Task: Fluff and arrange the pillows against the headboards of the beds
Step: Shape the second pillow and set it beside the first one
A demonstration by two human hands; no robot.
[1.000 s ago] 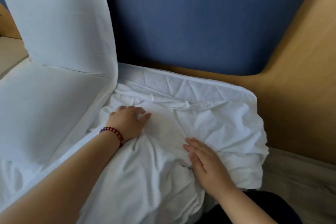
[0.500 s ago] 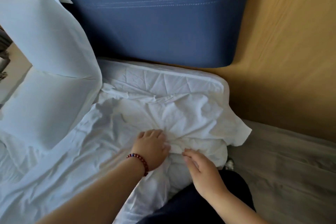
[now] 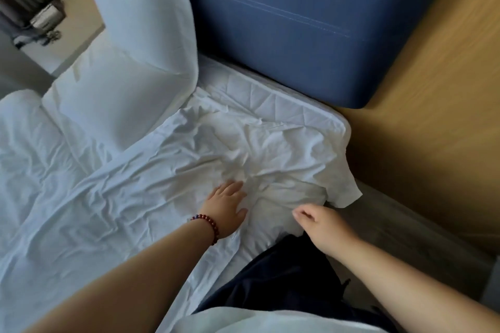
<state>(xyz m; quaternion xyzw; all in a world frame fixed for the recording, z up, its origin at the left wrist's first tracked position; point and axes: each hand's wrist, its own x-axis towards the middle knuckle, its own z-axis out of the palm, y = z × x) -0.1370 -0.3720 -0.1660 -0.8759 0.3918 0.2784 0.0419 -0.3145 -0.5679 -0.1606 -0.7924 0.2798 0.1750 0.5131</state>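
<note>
One white pillow [image 3: 140,16] stands upright against the blue headboard [image 3: 297,21] at the upper left. A second white pillow [image 3: 113,105] lies flat in front of it. Near the bed's right corner the white sheet [image 3: 270,154] is rumpled. My left hand [image 3: 226,207], with a bead bracelet on the wrist, presses flat on the sheet with straight fingers. At the bed's edge, just right of it, my right hand [image 3: 322,222] has loosely curled fingers and holds nothing.
A wooden wall panel [image 3: 433,116] runs along the right, with grey floor [image 3: 411,230] below it. My dark trousers [image 3: 284,278] touch the bed's side. A blurred surface with small objects [image 3: 46,19] sits at the far upper left.
My left hand has gone from bunching the sheet to lying flat on it. My right hand has come off the sheet to the bed's edge. The view has swung left and pulled back.
</note>
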